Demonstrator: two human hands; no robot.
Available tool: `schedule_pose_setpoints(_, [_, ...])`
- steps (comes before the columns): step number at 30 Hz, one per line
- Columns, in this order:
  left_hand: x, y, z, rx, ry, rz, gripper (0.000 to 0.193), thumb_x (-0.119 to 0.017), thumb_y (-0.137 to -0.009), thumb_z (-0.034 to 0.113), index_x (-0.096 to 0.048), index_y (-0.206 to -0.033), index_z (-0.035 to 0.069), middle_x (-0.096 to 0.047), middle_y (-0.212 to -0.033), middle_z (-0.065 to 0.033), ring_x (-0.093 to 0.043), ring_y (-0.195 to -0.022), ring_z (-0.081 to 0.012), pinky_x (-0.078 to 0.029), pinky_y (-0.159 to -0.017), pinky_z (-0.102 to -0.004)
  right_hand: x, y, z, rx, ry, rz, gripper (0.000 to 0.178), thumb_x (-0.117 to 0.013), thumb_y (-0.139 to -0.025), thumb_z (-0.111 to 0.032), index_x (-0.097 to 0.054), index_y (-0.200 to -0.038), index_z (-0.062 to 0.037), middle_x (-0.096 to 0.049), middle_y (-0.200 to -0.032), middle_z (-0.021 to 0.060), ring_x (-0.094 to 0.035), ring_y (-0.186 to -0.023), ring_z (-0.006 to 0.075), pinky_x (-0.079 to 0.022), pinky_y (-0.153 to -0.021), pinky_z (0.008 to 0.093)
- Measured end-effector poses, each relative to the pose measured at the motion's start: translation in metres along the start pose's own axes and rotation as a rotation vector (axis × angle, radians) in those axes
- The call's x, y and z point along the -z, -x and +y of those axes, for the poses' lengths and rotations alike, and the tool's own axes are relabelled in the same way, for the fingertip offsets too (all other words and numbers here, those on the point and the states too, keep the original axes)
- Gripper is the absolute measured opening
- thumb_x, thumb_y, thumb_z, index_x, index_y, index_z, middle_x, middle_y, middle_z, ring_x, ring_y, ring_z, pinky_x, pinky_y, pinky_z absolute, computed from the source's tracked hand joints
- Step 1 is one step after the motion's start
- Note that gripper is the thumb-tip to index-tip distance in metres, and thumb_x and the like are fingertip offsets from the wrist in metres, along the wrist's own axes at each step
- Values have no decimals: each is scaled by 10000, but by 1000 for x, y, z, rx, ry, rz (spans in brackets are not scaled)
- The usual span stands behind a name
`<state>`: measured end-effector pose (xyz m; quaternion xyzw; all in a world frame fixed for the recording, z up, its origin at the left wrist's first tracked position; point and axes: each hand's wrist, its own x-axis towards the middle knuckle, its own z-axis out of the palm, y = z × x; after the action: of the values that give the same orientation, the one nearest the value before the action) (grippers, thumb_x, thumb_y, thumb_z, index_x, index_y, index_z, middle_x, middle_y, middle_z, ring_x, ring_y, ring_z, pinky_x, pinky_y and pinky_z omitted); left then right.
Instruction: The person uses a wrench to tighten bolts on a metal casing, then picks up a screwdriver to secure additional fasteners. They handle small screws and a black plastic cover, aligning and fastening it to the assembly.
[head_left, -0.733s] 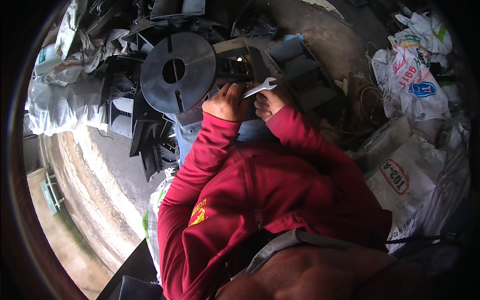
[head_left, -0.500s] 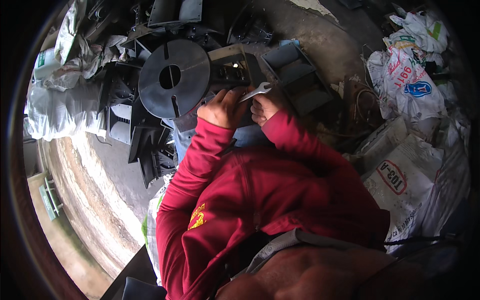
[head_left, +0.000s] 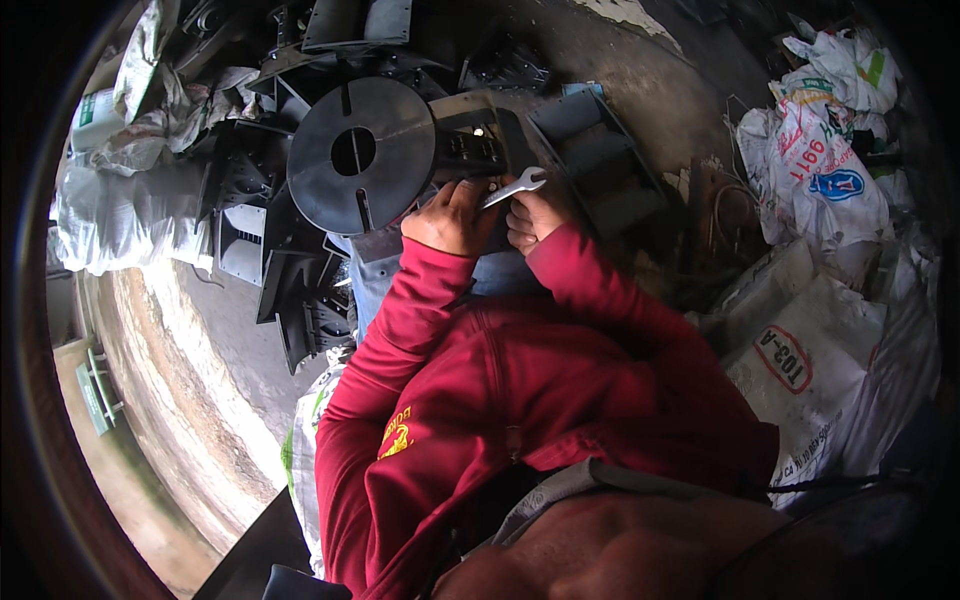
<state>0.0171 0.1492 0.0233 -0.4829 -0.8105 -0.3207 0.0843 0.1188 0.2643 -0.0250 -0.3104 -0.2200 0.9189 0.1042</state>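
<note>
- Wrench [head_left: 513,188], silver, open-ended, is seen at ctr. of frame, just above the lap, btwn the two hands.
- Long axis is laid on a shallow diag., lower L to upper R; open end is pointed up & R, away from the body, w/ its mouth turned approx. R. Other end is hidden under the fingers.
- Wrench's shank is gripped by the l. hand [head_left: 448,218], fingers bent & closed, back of hand turned up.
- R. hand [head_left: 536,217] is held close by, just below the wrench's open end, fingers curled shut; whether anything is held inside can't be told.
- Dark boxy part [head_left: 470,150], w/ small metal fittings, is set just beyond the hands; contact w/ the fingers can't be made out.
- Round dark disc [head_left: 400,140], pierced by a ctr. hole & two slots, is placed just L of that part.
- Blue trousers [head_left: 505,272] & red sleeves [head_left: 425,285] are worn.
- Dark bin-like units [head_left: 600,160] are stood on the floor, R of the hands.
- Black molded parts [head_left: 240,180] are piled on the L, w/ clear plastic wrap [head_left: 130,215] farther out.
- Printed white sack [head_left: 800,370] is seen at far R, below bunched white bags [head_left: 830,170].
</note>
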Motion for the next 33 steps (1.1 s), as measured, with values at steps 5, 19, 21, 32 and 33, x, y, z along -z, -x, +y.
schedule_pose_setpoints(5, [-1,-3,-2,-35,-25,-102,288,-719,-736,180,-687,-1022,186,-677,-833,-50,-673,-695,-287,-526,-561,-384,-4,1,-5,-11,-1,36,138,-648,-928,-260,-574,-838,-186,-306,-531,-104,-276,-409,28,-202,-374,210])
schedule_pose_setpoints(19, [-3,-7,-6,-113,-1,-132,251,-709,-758,198,-680,-1006,180,-694,-864,-50,-686,-729,-283,-532,-571,-372,3,2,-9,12,136,-4,117,-575,-976,-279,-596,-1006,-168,-304,-555,-109,-256,-424,23,-202,-384,196])
schedule_pose_setpoints(21, [5,-10,-2,-101,23,-115,234,-711,-760,197,-682,-991,179,-693,-860,-50,-684,-723,-280,-530,-567,-372,2,6,-12,3,126,-18,112,-577,-975,-272,-591,-1026,-173,-306,-555,-109,-255,-422,24,-203,-384,198])
schedule_pose_setpoints(32, [1,-11,-8,-134,34,-116,278,-740,-734,180,-687,-1006,161,-698,-849,-58,-685,-730,-286,-530,-577,-371,3,-3,-8,42,153,21,125,-616,-942,-277,-607,-867,-178,-316,-528,-101,-279,-387,27,-196,-359,223])
schedule_pose_setpoints(33, [3,-12,-7,-98,60,-102,284,-738,-736,178,-688,-1016,162,-698,-851,-61,-685,-736,-288,-531,-586,-372,3,-3,-8,50,155,24,131,-623,-938,-280,-606,-858,-178,-319,-527,-100,-279,-384,27,-194,-358,223])
